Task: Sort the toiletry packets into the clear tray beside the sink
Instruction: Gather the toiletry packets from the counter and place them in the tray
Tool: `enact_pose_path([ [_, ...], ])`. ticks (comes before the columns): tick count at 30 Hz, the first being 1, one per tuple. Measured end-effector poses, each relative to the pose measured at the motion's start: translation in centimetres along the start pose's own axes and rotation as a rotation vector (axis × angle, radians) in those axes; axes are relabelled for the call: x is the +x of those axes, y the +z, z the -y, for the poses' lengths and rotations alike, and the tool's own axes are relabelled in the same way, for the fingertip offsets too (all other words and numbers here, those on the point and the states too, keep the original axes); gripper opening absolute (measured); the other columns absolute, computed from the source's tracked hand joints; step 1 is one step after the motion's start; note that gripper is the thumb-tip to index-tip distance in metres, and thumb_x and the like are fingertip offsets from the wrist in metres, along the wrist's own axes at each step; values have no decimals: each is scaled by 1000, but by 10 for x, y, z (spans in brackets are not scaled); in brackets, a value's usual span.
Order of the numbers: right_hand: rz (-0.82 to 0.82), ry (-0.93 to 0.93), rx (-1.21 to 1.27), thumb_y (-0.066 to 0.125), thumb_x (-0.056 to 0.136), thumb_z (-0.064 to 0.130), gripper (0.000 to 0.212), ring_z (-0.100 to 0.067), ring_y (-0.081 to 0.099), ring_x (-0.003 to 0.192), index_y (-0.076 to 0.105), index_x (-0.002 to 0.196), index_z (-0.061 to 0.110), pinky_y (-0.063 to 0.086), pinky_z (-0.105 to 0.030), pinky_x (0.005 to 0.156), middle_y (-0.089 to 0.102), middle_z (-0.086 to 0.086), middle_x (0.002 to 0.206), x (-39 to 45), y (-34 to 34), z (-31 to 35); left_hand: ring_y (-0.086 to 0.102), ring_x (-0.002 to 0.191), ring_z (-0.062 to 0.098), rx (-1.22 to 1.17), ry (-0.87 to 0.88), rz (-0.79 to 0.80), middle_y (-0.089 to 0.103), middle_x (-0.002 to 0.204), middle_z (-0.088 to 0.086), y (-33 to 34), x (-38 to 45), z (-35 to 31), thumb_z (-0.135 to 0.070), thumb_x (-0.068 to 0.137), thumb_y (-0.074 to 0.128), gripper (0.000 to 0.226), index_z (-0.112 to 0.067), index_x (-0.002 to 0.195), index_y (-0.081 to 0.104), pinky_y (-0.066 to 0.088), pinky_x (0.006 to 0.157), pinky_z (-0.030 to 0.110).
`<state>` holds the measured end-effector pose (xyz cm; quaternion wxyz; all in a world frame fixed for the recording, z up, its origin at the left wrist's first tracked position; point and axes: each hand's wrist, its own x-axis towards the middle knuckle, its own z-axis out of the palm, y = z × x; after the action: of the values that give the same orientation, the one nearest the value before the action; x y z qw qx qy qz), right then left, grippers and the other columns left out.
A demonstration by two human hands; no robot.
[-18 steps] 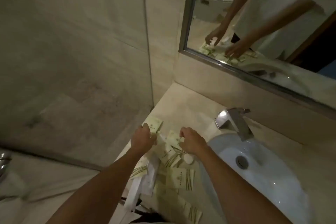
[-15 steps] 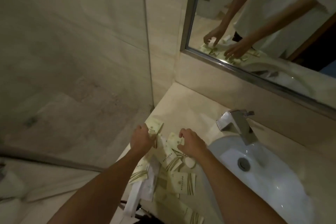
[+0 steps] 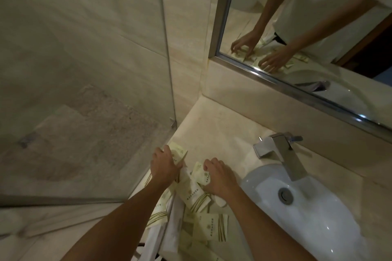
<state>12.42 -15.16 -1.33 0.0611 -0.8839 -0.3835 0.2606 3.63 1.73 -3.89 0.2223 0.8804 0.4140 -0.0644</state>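
Note:
Several pale green toiletry packets [image 3: 212,225] lie in a loose pile on the counter left of the sink [image 3: 307,218]. My left hand [image 3: 164,165] is at the pile's far left, fingers curled over one packet [image 3: 180,151] that sticks out beyond the fingertips. My right hand [image 3: 219,177] rests palm down on another packet [image 3: 201,175], and the mirror shows its fingers lying fairly flat. I cannot make out a clear tray. Long white sachets [image 3: 169,226] lie among the packets.
A chrome faucet [image 3: 282,154] stands behind the white basin. The mirror [image 3: 318,27] above the beige counter [image 3: 212,125] reflects both hands. A glass shower panel [image 3: 167,70] borders the counter's left edge. The far corner of the counter is bare.
My left hand has brought its packet down closer to the counter. My right hand stays on the pile with barely any shift.

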Motion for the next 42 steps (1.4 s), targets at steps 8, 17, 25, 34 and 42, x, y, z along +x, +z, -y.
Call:
enact_pose_path([
  [8,32,29,53,76,64,31,53,-27,46,96,41,103,24,40,-35,76,43,-3,109,2,0,-3,51,94,27,-23,35,-47,53,106,10,-4,0,0,-52,72,71,58,-11,106,48,48,77,39],
  [17,-26,-7,31,57,84,21,25,-26,51,95,46,105,16,38,-32,68,51,-6,109,1,-12,1,48,90,22,-123,103,-85,52,103,7,-19,-6,1,-43,68,73,49,-16,101,48,49,74,38],
  [25,-309,-54,-212,78,64,8,24,-18,58,66,61,79,18,45,-28,52,62,-1,73,-9,-33,2,51,79,19,-108,292,-82,56,100,4,-41,-18,-15,-41,65,75,50,-18,101,48,46,62,30],
  [34,-509,47,-173,84,57,6,33,-14,58,64,63,79,21,47,-24,55,62,5,70,-93,-36,-47,47,86,24,-112,535,17,57,91,4,-40,-49,-57,-46,61,66,44,-17,89,49,44,67,36],
  [42,-582,214,-186,87,50,5,39,-15,61,70,65,78,23,49,-25,58,62,5,74,-198,-32,-112,45,87,22,-80,774,146,54,100,4,-4,-114,-138,-44,69,73,43,-19,95,50,48,68,33],
])
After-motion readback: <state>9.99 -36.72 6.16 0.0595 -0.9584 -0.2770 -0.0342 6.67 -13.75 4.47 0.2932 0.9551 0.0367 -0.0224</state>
